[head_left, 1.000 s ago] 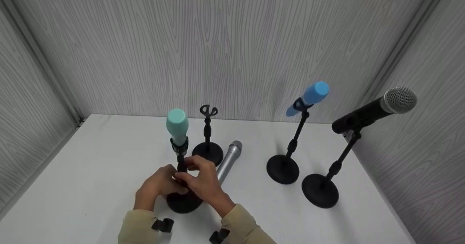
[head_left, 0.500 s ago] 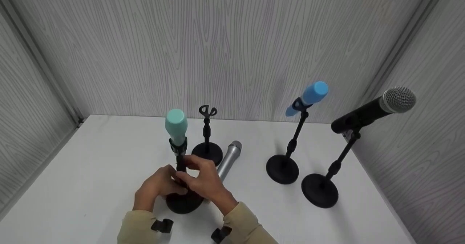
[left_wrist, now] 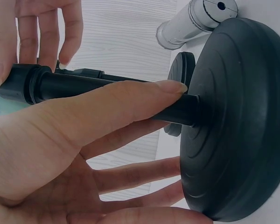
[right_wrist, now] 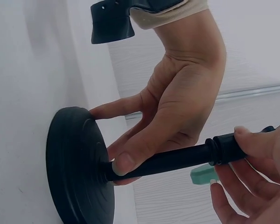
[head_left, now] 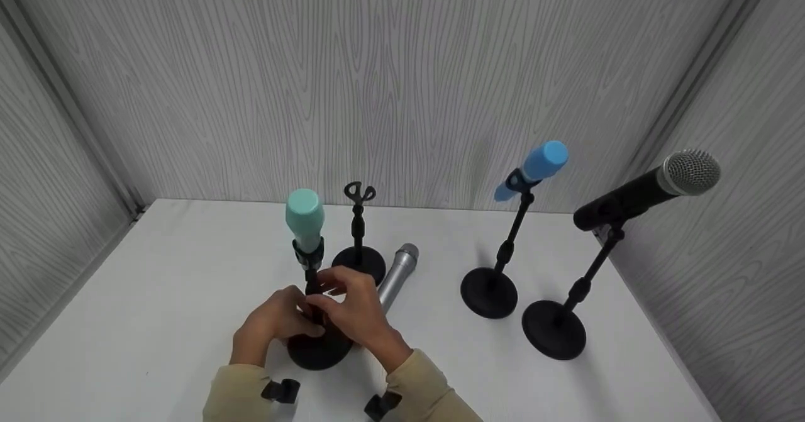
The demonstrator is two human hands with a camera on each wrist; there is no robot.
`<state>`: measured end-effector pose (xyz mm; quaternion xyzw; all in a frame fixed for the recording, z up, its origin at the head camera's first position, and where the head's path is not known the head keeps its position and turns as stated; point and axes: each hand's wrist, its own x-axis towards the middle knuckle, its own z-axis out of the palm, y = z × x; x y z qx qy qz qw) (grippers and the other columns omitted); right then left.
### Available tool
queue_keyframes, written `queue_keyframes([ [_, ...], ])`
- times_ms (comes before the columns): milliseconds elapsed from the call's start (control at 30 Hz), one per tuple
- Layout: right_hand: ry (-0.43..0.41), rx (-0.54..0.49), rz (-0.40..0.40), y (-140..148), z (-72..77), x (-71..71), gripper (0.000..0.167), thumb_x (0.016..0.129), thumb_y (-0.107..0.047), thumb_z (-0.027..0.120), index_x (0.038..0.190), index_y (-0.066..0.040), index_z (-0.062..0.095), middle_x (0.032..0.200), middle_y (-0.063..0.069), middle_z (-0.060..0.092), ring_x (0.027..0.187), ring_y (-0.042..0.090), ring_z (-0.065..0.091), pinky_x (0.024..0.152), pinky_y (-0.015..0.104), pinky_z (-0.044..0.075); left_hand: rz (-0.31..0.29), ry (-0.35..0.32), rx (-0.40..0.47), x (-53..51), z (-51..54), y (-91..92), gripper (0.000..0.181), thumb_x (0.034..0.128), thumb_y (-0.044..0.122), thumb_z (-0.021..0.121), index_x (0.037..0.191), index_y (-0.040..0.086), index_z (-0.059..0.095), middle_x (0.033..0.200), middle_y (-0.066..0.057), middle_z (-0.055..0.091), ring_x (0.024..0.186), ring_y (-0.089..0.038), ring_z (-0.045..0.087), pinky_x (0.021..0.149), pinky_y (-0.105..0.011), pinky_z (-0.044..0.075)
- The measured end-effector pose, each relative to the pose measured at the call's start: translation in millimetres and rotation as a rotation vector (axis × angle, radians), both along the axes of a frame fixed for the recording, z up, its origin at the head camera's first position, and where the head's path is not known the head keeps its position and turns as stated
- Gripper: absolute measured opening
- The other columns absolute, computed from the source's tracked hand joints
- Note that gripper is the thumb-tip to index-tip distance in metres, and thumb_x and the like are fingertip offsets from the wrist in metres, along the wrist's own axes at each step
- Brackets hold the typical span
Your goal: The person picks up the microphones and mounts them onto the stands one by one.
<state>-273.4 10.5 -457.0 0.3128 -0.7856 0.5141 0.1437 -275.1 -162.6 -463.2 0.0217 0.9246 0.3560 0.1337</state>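
The nearest microphone stand (head_left: 319, 355) stood on the surface (head_left: 440, 372), left of the middle, its round base (right_wrist: 72, 168) flat and its pole (right_wrist: 179, 159) upright. The person's left hand (head_left: 277, 316) held the pole low down, thumb on one side and fingers behind, with other fingertips reaching to the base. The right hand (head_left: 353, 309) pinched the collar (right_wrist: 228, 149) higher up, its thumb and fingers close about it. The step in hand appeared to be working that collar while the other hand steadied the stand; any turn or slide there would seem to call for a firm hold low on the pole and a light grip above.

No box or tray showed; the clips were the only holders. Atop this stand, a clip (head_left: 308, 255) carried a mint-green microphone (head_left: 305, 217). Just behind, a second stand (head_left: 358, 227) bore a forked clip (head_left: 358, 198) with no microphone in it, and a silver microphone (head_left: 397, 278) lay on the surface beside that stand. Well to the right, a blue microphone (head_left: 543, 161) sat tilted in the clip of a third stand (head_left: 505, 252). Farthest right, a black microphone (head_left: 629, 200) with a silver mesh head rested at a slant on a fourth stand (head_left: 580, 290).
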Motion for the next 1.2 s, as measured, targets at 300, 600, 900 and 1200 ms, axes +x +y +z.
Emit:
queue_keyframes([
  [300, -0.019, 0.064, 0.049, 2.9, 3.9, -0.5, 0.021, 0.092, -0.001, 0.074, 0.113, -0.002, 0.072, 0.107, 0.012, 0.076, 0.100, 0.015, 0.075, 0.089, 0.032, 0.062, 0.009, -0.013, -0.006, 0.2, -0.7, 0.4, 0.040, 0.0748, 0.015, 0.089, 0.104, -0.002, 0.066, 0.095, -0.011, 0.075, 0.083, -0.024, 0.067, 0.075, -0.044, 0.057],
  [600, -0.064, 0.054, 0.101, 5.3, 3.8, -4.4, 0.024, 0.093, -0.009, 0.076, 0.116, -0.004, 0.070, 0.111, 0.010, 0.076, 0.106, 0.012, 0.074, 0.096, 0.019, 0.056, 0.003, -0.013, -0.001, -0.3, 0.0, -0.9, 0.046, 0.0740, 0.016, 0.089, 0.107, -0.003, 0.064, 0.099, -0.013, 0.074, 0.088, -0.026, 0.068, 0.081, -0.048, 0.056],
  [900, -0.017, 0.065, 0.024, -0.6, 5.2, -2.0, 0.024, 0.088, -0.009, 0.081, 0.110, -0.004, 0.072, 0.103, 0.009, 0.077, 0.096, 0.010, 0.075, 0.088, 0.019, 0.058, 0.000, -0.036, 0.015, -1.5, -0.2, -0.4, 0.044, 0.0756, 0.014, 0.088, 0.110, -0.003, 0.066, 0.096, -0.012, 0.075, 0.082, -0.025, 0.068, 0.069, -0.043, 0.057],
  [1200, -0.039, 0.116, 0.105, 2.5, 7.4, -1.6, 0.026, 0.093, 0.003, 0.071, 0.119, 0.000, 0.070, 0.113, 0.011, 0.076, 0.105, 0.012, 0.073, 0.097, 0.018, 0.055, 0.020, -0.050, 0.017, -1.4, -0.2, -0.2, 0.042, 0.0768, 0.015, 0.087, 0.108, -0.002, 0.065, 0.100, -0.013, 0.075, 0.085, -0.026, 0.070, 0.071, -0.043, 0.057],
])
